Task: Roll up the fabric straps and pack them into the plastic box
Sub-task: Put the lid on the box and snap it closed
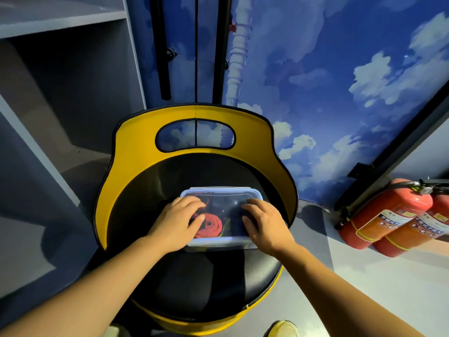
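A clear plastic box (221,193) with a blue-edged lid stands on the black seat of a yellow chair (194,113). Through the lid I see a rolled red strap (213,224) at the near left, a thin red strap behind it, and a bit of yellow-green strap (227,223) beside the roll. My left hand (178,221) lies flat on the left half of the lid, fingers spread. On the right half rests my right hand (263,221), fingers slightly bent and pressing down. The box's near corners are hidden under my palms.
The chair's yellow backrest curves around the far side of the box. A grey shelf unit (60,98) stands to the left. Two red fire extinguishers (388,217) lean at the right on the grey floor. A blue cloud-painted wall (340,81) is behind. A yellow shoe (284,329) shows at the bottom.
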{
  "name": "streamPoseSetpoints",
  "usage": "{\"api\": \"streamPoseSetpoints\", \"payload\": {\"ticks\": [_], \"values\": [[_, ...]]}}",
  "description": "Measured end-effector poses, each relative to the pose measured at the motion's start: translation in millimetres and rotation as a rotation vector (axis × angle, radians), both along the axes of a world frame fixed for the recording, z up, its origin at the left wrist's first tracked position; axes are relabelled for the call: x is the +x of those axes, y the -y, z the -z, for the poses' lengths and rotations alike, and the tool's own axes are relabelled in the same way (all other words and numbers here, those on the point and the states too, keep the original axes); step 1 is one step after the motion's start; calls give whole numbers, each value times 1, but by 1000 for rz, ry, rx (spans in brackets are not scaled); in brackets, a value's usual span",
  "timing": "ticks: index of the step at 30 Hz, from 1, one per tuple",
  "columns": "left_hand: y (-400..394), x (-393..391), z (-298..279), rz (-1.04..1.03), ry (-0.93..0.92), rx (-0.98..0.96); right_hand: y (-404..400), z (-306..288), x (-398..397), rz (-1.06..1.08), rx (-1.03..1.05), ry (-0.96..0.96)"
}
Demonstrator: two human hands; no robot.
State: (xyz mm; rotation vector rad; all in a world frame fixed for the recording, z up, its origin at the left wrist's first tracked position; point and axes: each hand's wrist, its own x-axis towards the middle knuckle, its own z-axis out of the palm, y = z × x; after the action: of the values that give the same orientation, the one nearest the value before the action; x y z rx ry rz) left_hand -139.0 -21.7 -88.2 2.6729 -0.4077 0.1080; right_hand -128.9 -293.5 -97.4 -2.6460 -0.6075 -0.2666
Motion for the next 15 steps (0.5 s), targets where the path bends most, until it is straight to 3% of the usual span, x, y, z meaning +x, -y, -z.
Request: {"api": "streamPoseSetpoints", "payload": {"ticks": [3, 6, 15], "values": [[-2, 27, 9, -132, -14, -74, 3, 4, 28, 74, 17, -23], [0, 52, 22, -129, -66, -45, 0, 12, 52, 63, -21, -78], [5, 82, 38, -150, -107, -242, -11, 23, 83, 7, -55, -122]]}}
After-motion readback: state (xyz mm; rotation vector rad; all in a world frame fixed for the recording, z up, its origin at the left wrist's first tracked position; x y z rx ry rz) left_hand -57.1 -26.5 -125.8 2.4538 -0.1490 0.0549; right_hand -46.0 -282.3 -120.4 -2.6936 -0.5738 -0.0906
